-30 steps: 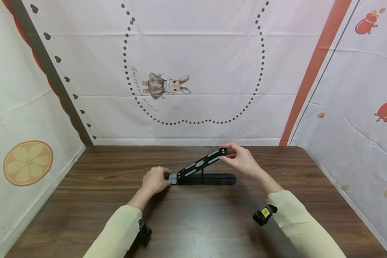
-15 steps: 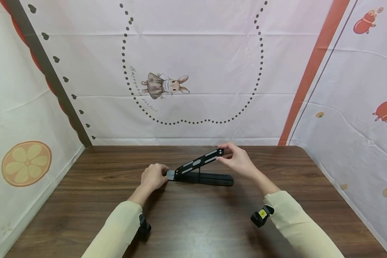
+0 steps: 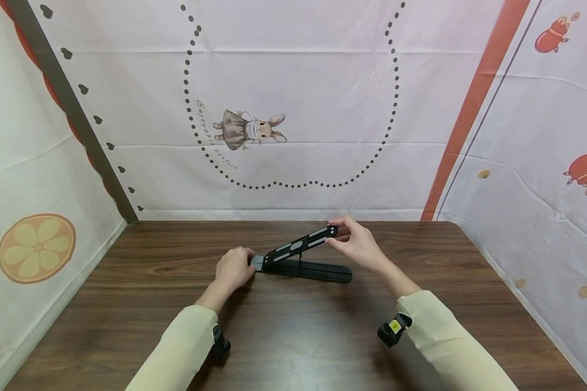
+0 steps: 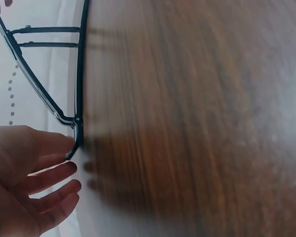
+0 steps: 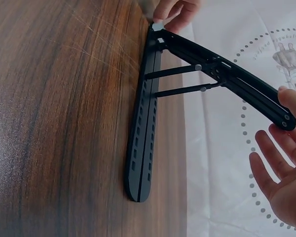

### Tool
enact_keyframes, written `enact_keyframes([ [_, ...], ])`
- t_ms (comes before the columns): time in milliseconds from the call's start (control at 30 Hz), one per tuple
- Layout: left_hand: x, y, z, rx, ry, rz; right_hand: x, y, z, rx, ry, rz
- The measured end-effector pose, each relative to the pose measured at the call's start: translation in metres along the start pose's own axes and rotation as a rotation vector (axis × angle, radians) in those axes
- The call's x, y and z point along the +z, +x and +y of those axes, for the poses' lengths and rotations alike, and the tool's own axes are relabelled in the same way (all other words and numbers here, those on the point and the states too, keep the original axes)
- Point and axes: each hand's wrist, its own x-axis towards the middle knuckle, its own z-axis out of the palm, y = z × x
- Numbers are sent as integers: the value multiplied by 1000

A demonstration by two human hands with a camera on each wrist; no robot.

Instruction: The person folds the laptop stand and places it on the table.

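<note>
A black folding laptop stand with grey pads stands on the wooden table, its base [image 3: 325, 271] lying flat and its upper arm [image 3: 300, 245] raised at a slant. Two thin struts [image 5: 175, 71] prop the arm from the slotted base in the right wrist view. My left hand [image 3: 233, 268] pinches the grey lip [image 3: 257, 262] at the hinged end. In the left wrist view the other fingers [image 4: 59, 205] of that hand hang loosely curved. At the raised free end, my right hand [image 3: 359, 244] pinches the arm's tip between thumb and fingers.
The brown wooden table [image 3: 283, 336] spreads toward me and to both sides. Behind it hangs a white printed cloth [image 3: 323, 108], with more cloth along the left and right sides. A black camera [image 3: 393, 328] sits on my right wrist.
Both hands and the stand have shifted slightly left. The stand has turned a little, its hinged end going away from me and the base's right end angling nearer. Both grips stay the same.
</note>
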Motion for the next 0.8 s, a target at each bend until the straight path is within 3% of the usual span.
enact_keyframes([
  [333, 0, -8, 18, 110, -58, 104, 1, 0, -1, 20, 20, 4],
  [567, 1, -12, 35, 76, -71, 117, 2, 2, 0, 4, 21, 11],
  [800, 9, -12, 41, 21, -56, 135, 2, 0, 2, 2, 27, 15],
])
